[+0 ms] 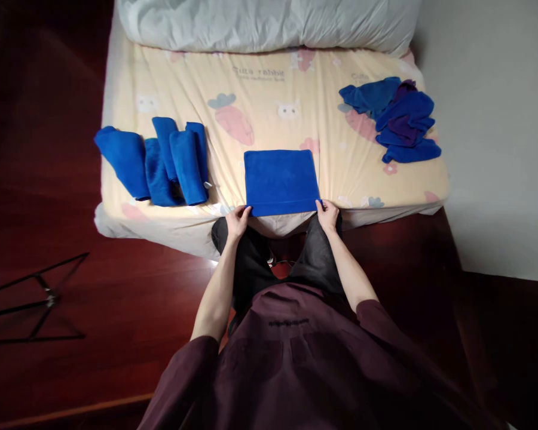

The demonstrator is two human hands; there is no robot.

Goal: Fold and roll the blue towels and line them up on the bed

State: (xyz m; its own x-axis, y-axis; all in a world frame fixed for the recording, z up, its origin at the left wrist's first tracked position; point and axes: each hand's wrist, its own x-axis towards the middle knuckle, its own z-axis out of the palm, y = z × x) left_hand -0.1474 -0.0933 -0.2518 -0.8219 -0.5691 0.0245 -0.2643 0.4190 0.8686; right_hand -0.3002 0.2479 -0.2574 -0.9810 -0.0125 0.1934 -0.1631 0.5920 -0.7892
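Observation:
A blue towel (281, 178) lies flat as a rectangle at the front edge of the bed, with a narrow fold along its near side. My left hand (238, 221) pinches the near left corner between thumb and fingers. At the near right corner, my right hand (327, 215) grips the same towel in a matching pinch. To the left sit several rolled blue towels (186, 167), packed side by side. A loose heap of crumpled blue and purple cloths (406, 122) rests on the right side of the bed.
The bed (170, 83) wears a yellow sheet printed with carrots and rabbits. A pale quilt (269, 24) is bunched at its far end. A grey wall (497, 131) borders the right side. Black tripod legs (49, 295) stand on the dark red floor (40, 197) at left.

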